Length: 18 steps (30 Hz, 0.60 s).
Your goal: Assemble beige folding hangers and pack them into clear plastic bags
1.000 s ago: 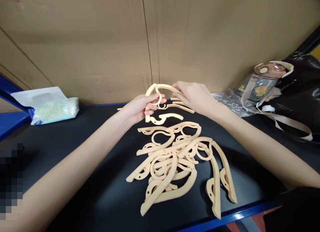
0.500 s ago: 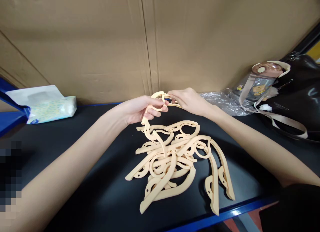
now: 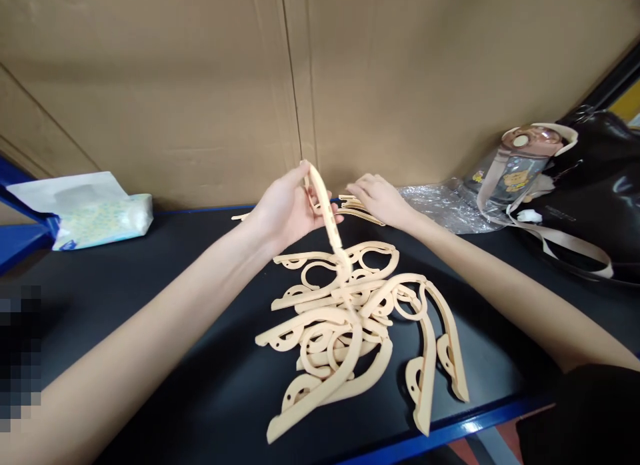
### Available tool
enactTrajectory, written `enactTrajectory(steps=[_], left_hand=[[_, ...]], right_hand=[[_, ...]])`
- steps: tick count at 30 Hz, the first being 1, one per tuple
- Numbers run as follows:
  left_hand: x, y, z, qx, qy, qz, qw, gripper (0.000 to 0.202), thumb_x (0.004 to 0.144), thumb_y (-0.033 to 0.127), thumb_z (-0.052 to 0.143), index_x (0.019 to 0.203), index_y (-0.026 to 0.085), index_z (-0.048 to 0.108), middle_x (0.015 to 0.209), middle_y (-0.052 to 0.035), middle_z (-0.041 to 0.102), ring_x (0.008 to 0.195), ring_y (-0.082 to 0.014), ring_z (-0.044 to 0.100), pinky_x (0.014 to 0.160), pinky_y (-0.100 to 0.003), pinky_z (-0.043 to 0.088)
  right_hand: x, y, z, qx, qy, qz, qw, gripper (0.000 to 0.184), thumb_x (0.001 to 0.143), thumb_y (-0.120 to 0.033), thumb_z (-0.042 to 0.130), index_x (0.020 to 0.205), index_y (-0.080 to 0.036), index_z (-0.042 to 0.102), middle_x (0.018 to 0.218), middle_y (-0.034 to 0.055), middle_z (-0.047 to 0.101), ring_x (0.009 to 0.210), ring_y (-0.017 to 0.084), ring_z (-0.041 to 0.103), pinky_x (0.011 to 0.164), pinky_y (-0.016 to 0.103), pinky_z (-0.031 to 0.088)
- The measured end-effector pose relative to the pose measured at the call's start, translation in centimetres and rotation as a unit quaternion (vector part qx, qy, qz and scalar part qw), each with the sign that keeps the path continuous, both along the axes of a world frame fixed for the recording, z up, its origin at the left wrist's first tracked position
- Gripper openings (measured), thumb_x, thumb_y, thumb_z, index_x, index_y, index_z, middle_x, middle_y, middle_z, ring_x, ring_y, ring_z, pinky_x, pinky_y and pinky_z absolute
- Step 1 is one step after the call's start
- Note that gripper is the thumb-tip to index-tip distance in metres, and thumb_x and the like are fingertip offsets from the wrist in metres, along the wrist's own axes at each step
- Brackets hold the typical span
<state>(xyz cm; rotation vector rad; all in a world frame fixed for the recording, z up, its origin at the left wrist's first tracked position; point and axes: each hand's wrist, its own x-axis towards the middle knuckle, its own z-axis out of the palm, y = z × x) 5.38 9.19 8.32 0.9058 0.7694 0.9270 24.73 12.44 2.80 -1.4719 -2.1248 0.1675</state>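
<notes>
My left hand (image 3: 293,208) is closed round a beige folding clothes hanger (image 3: 325,208), held up above the table. One arm of it stands nearly upright, and its lower end hangs over a loose heap of similar folding hangers (image 3: 345,371). Part of the held hanger is hidden by my fingers and palm. My right hand (image 3: 377,198) is at the back, its fingers bent together over the ends of more beige hangers (image 3: 363,213). It appears to grip one of these, though the fingertips are partly hidden.
A tissue pack (image 3: 105,218) lies at the left on the black table (image 3: 200,385). Clear plastic wrap (image 3: 435,208), a strapped water bottle (image 3: 525,161) and a black bag (image 3: 600,191) are at the right. A cardboard wall (image 3: 200,98) rises behind the table.
My left hand has turned the hanger, so one arm now points up and its other end reaches lower over the heap. My right hand has come off this hanger. Some heaped hangers have shifted.
</notes>
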Motion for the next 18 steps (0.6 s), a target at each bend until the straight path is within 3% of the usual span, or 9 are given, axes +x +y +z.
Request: enactTrajectory(steps=[1,2,4,6,8,10,12,15,18], left_hand=[[0.2,-0.1,-0.3,0.044,-0.001,0.017,0.999,0.034,0.103,0.031,0.030,0.077,0.018,0.047,0.071,-0.0043,0.052,0.061,-0.0133,0.056,0.062,-0.026,0.054],[0.3,-0.2,-0.5,0.093,0.008,0.033,0.995,0.033,0.103,0.027,0.031,0.077,0.017,0.048,0.072,-0.0034,0.053,0.063,-0.0126,0.056,0.067,-0.026,0.053],[0.3,-0.1,-0.8,0.187,0.066,0.074,0.977,0.032,0.103,0.021,0.035,0.075,0.017,0.050,0.073,-0.0024,0.053,0.063,-0.0104,0.052,0.066,-0.022,0.048],[-0.2,0.2,-0.8,0.261,0.154,0.121,0.945,0.036,0.102,0.021,0.041,0.066,0.017,0.047,0.067,-0.0005,0.049,0.058,-0.0084,0.045,0.057,-0.018,0.041],[-0.7,0.6,-0.5,0.285,0.225,0.134,0.922,0.041,0.101,0.021,0.043,0.060,0.017,0.039,0.059,0.0022,0.040,0.051,-0.0065,0.036,0.047,-0.016,0.031],[-1.1,0.8,-0.2,0.267,0.262,0.098,0.922,0.041,0.100,0.020,0.041,0.059,0.018,0.037,0.053,0.0045,0.030,0.044,-0.0054,0.026,0.041,-0.016,0.021],[-1.1,0.7,0.0,0.238,0.273,0.054,0.931,0.039,0.098,0.016,0.039,0.059,0.017,0.040,0.050,0.0056,0.027,0.040,-0.0044,0.021,0.038,-0.016,0.014],[-0.8,0.5,0.0,0.212,0.273,0.009,0.938,0.038,0.094,0.011,0.040,0.056,0.016,0.042,0.050,0.0060,0.025,0.038,-0.0030,0.019,0.037,-0.014,0.012],[-0.6,0.5,-0.2,0.191,0.274,-0.029,0.942,0.038,0.093,0.011,0.042,0.055,0.016,0.041,0.051,0.0066,0.023,0.038,-0.0021,0.017,0.037,-0.013,0.011]], right_hand=[[-1.1,-0.8,0.7,-0.018,0.032,0.024,0.999,0.054,0.105,-0.043,0.022,0.102,-0.016,0.069,0.101,0.0117,0.072,0.098,0.020,0.065,0.088,0.034,0.048],[-2.1,-1.5,1.5,-0.074,0.136,0.084,0.984,0.060,0.105,-0.047,0.018,0.101,-0.016,0.069,0.096,0.0113,0.073,0.089,0.019,0.067,0.083,0.032,0.051],[-3.5,-2.8,2.9,-0.142,0.268,0.175,0.937,0.050,0.100,-0.056,0.035,0.097,-0.018,0.067,0.086,0.0083,0.072,0.078,0.017,0.067,0.074,0.030,0.052],[-3.9,-3.4,3.7,-0.142,0.314,0.157,0.926,0.031,0.094,-0.047,0.055,0.090,-0.017,0.063,0.072,0.0034,0.067,0.064,0.014,0.062,0.062,0.027,0.049],[-3.3,-3.3,4.0,-0.102,0.299,0.102,0.943,0.021,0.094,-0.038,0.058,0.090,-0.017,0.061,0.063,-0.0015,0.060,0.054,0.011,0.055,0.055,0.026,0.043],[-2.2,-3.1,4.0,-0.011,0.218,0.053,0.974,0.018,0.094,-0.034,0.058,0.101,-0.018,0.062,0.064,-0.0031,0.059,0.056,0.012,0.054,0.058,0.027,0.041],[-1.4,-3.0,4.0,0.099,0.073,0.016,0.992,0.024,0.095,-0.035,0.056,0.113,-0.020,0.061,0.077,-0.0001,0.066,0.068,0.015,0.059,0.064,0.028,0.039],[-1.1,-3.4,4.0,0.186,-0.164,-0.007,0.969,0.027,0.103,-0.032,0.041,0.115,-0.020,0.062,0.103,0.0066,0.069,0.082,0.019,0.062,0.061,0.030,0.033],[-1.2,-3.7,3.6,0.208,-0.298,0.036,0.931,0.032,0.102,-0.019,0.033,0.121,-0.017,0.059,0.106,0.0092,0.067,0.088,0.021,0.063,0.058,0.032,0.028]])
